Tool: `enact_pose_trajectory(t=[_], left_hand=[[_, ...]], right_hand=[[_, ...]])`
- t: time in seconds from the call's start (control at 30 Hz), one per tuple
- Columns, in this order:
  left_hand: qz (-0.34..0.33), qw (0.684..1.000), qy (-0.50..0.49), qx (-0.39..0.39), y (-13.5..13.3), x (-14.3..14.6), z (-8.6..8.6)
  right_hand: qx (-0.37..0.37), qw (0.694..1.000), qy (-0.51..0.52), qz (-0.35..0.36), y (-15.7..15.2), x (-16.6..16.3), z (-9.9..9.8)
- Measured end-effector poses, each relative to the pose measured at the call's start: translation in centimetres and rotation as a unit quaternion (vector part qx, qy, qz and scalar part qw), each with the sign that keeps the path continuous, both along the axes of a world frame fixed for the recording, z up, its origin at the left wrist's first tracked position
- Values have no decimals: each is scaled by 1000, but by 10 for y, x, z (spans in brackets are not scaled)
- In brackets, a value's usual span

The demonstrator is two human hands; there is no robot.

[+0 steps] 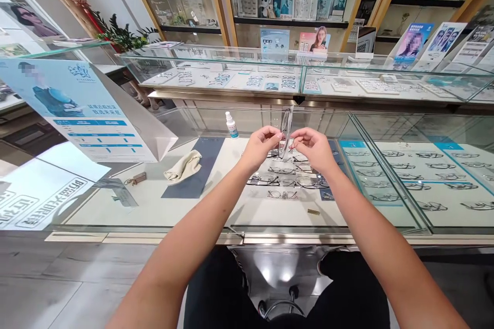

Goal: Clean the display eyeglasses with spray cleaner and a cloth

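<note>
A pair of eyeglasses (286, 126) is held up on edge between my hands, above the glass display counter (216, 216). My left hand (263, 145) pinches it from the left, thumb and forefinger closed on the frame. From the other side my right hand (312, 148) grips it near its lower part with bent fingers. Under the glass below lie several rows of eyeglasses (282, 195). To the left, a crumpled cream cloth (182, 166) rests partly on a dark grey mat (208, 162). A white spray bottle (231, 125) with a blue label stands upright behind the mat.
A large folded sign (77, 108) stands on the counter's left. A small brown object (136, 179) lies near it. More eyeglasses (432, 206) sit in the case at right. Behind runs a second glass showcase (239, 64), with poster stands (412, 43) on top.
</note>
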State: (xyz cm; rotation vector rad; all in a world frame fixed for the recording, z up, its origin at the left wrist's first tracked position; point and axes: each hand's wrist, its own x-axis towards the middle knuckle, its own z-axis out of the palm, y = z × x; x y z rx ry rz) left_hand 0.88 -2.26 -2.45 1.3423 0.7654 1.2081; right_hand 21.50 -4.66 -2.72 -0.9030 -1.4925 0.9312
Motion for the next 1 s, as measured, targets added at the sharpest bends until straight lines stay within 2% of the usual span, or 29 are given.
enact_pose_trajectory(t=[0.23,0.43,0.7,1.0], left_hand=[[0,1000,1,9,-2,1,3],[-6,1000,10,26,-5,3,4],[-15,998,35,41,-4,3,1],[4,999,-43,8,3,3,-4]], right_hand=[[8,1000,13,-15,0,5,2],[-7,1000,-16,8,0,2,0],[12,999,-43,-17,-1,1,1],[1,997,-4,-76,1,4,0]])
